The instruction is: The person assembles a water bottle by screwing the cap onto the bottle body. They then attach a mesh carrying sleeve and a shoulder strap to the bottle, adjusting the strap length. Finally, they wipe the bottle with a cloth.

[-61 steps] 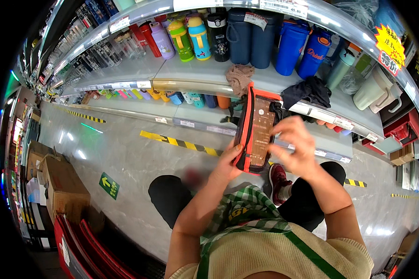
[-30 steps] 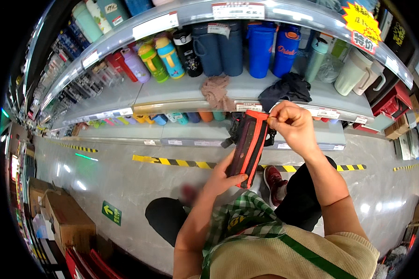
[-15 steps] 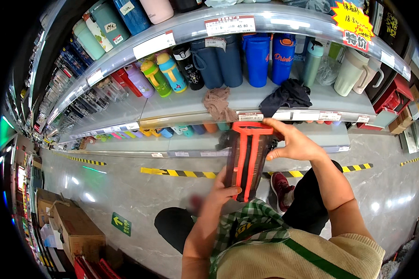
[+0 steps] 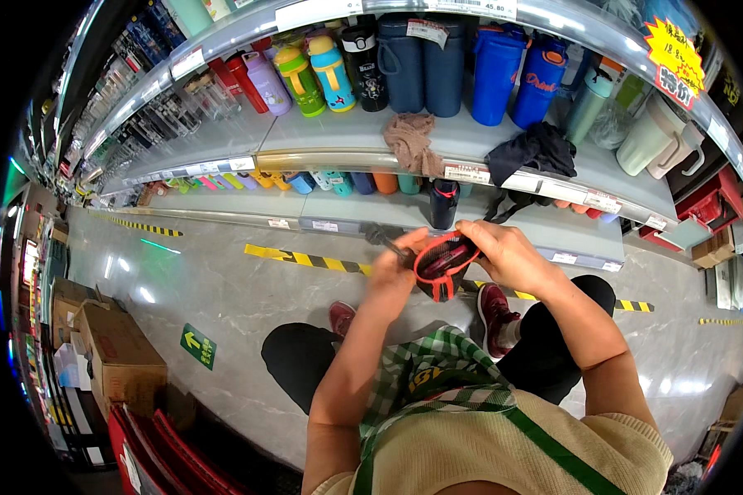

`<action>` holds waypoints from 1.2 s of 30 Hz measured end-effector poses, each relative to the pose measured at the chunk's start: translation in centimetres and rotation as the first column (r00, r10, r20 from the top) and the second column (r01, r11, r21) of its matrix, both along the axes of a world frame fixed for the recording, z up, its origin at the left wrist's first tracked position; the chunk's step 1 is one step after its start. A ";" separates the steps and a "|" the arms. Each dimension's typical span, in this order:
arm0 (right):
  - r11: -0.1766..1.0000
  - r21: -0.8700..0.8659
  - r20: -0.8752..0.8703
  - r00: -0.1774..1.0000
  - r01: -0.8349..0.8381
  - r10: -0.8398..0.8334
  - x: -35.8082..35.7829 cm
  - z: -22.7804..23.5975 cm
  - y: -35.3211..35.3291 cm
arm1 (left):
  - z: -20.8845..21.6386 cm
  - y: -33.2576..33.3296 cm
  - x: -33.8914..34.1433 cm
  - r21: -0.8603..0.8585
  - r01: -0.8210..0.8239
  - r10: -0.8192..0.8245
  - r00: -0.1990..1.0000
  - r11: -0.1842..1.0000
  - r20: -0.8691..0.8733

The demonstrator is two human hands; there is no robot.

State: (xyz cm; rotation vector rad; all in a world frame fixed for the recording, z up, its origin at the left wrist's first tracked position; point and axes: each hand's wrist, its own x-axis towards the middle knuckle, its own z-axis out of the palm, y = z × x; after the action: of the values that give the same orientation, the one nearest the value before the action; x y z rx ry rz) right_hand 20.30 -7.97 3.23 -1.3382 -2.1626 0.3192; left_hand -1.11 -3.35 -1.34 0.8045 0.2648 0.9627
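Far left, a brown cardboard box (image 4: pixel 125 351) sits on the floor (image 4: pixel 239 297), then a green arrow sign (image 4: pixel 197 345). And here's the left hand (image 4: pixel 394 276), slightly blurred, fingers curled around the near-left side of a dark case (image 4: pixel 440 289) with red-orange trim! That case is held up in front of the shelf (image 4: pixel 347 132), mouth facing upward, dark contents showing. On its right, the right hand (image 4: pixel 504 254) is partly closed, pinching the rim. Past that, a black cloth (image 4: pixel 537 153) drapes over the shelf edge.
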 end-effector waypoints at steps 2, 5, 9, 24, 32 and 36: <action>0.999 0.048 0.102 0.995 -0.020 0.015 0.2 -0.6 0.1 | 0.6 0.4 -0.9 -0.012 -0.027 0.028 0.996 1.000 0.089; 0.994 0.089 0.262 0.964 -0.058 0.033 0.6 -1.3 0.6 | 0.2 2.2 -2.3 0.087 0.059 -0.072 0.986 0.994 0.151; 0.965 0.255 0.357 0.933 -0.054 -0.042 0.8 -1.7 1.5 | 0.7 1.0 -2.3 0.192 -0.022 0.033 0.998 0.981 -0.053; 1.000 -0.006 -0.187 0.982 0.020 -0.021 -2.1 -4.1 1.7 | 2.9 -0.7 -2.4 0.181 0.265 -0.226 0.951 0.947 -0.211; 0.655 -0.584 -0.812 0.359 -0.480 -0.460 -2.8 -2.5 1.6 | 1.6 -0.6 -1.0 -0.123 0.359 -0.299 0.889 0.925 0.346; 0.525 -0.628 -0.759 0.305 -0.574 -0.575 -3.8 -3.3 1.0 | 1.7 0.7 -1.7 -0.238 0.220 -0.090 0.884 0.946 0.458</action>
State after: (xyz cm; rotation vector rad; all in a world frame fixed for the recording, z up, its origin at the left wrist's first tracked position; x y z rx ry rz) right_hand 16.52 -6.95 -0.09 -0.9824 -0.7391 1.9222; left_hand -2.79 -2.63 0.34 0.3195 -0.0603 0.9018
